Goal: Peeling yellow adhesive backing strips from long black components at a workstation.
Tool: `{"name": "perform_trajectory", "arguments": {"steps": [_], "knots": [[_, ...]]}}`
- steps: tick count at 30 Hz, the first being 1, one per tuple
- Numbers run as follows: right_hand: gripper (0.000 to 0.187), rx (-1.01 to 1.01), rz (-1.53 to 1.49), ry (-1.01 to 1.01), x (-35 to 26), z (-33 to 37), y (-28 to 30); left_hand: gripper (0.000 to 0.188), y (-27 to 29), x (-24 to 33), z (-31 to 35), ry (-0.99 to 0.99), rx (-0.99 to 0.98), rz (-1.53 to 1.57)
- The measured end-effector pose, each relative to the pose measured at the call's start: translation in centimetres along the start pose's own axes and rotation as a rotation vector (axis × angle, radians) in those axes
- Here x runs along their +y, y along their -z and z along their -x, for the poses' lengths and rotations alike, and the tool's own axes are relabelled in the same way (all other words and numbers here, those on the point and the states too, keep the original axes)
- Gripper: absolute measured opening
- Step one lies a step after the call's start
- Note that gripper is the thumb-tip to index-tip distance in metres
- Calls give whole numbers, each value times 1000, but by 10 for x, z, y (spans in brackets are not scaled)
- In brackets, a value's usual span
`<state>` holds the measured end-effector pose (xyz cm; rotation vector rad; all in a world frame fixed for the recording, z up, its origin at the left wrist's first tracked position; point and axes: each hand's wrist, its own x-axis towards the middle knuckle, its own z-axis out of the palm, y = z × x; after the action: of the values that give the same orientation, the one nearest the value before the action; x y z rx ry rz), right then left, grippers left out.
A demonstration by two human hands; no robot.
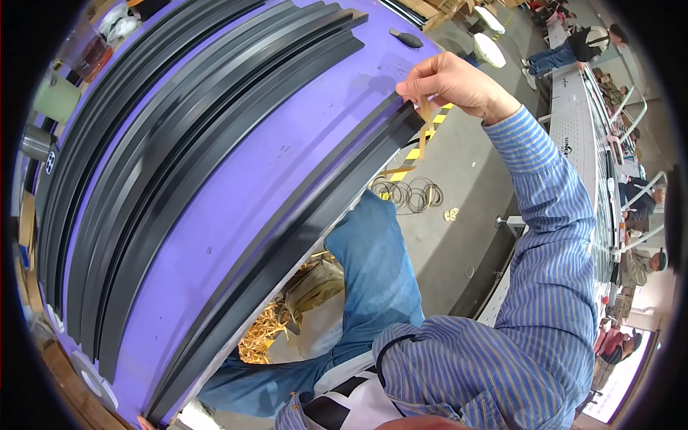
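Note:
With thumb and fingers pinched together, my right hand (450,84) holds a thin tan strip of tape (423,140) at the far end of a long black trim strip (290,233). The tan strip dangles and curls below the fingers. Along the near edge of a purple table surface (208,215) lies that trim strip, with a narrow tan line running along its far part. At its near end, by the picture's lower left rim, shows a small skin-coloured patch, perhaps a fingertip of my left hand (145,424); its fingers are otherwise hidden.
Several more black trim strips (161,147) lie side by side farther across the purple surface. A small dark-handled tool (407,38) rests at the far right corner. Beneath the near edge is a heap of tan curled scraps (264,333). Coiled cable (412,195) lies on the floor.

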<state>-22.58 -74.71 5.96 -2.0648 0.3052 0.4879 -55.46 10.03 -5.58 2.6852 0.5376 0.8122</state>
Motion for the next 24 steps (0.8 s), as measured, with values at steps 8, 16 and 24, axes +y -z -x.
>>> {"name": "perform_trajectory", "arguments": {"steps": [8, 16, 24], "knots": [[17, -104, -187, 196, -13, 6, -23, 27, 19, 68, 24, 451, 318, 249], [17, -157, -162, 202, -7, 5, -25, 25, 23, 104, 25, 498, 389, 37], [17, -165, -307, 147, 12, 2, -13, 28, 24, 102, 35, 249, 405, 148]]}}
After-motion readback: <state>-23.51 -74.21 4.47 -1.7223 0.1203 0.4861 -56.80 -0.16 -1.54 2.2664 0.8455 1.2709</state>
